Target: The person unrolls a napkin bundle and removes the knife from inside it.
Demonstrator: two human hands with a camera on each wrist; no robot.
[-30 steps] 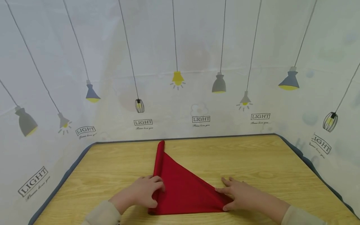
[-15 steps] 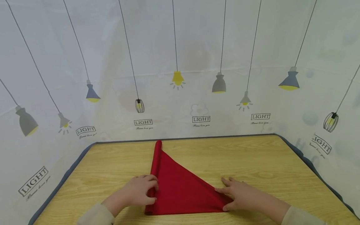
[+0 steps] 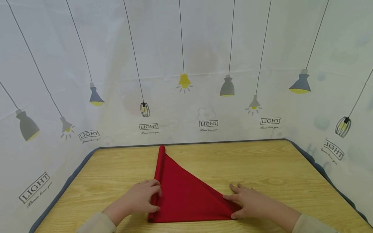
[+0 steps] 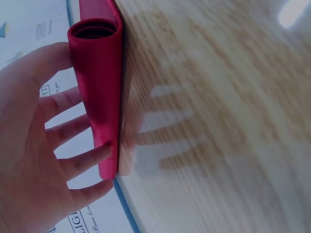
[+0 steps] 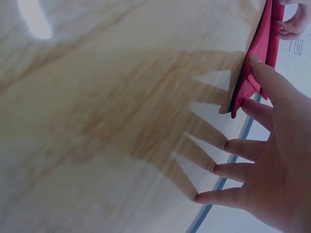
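Observation:
A red cloth [image 3: 186, 191] lies on the table, its left edge wound into a hollow tube. In the head view it spreads into a triangle narrowing to the right. My left hand [image 3: 144, 195] holds the rolled edge, fingers curved over the tube, thumb near its close end. The left wrist view shows the open end of the roll [image 4: 95, 73] in layered rings beside the thumb. At the cloth's right corner, my right hand [image 3: 247, 202] presses with thumb and index finger. Its other fingers [image 5: 243, 172] are spread, tips on the table.
The wood-grain table [image 3: 262, 165] is glossy and reflects both hands. A pale curtain [image 3: 175, 38] printed with hanging lamps surrounds it on three sides, with a dark blue edge strip [image 3: 122, 146] along the tabletop.
My left hand and the rolled edge have moved leftward, with more flat cloth now showing to the roll's right. The right hand has stayed at the corner.

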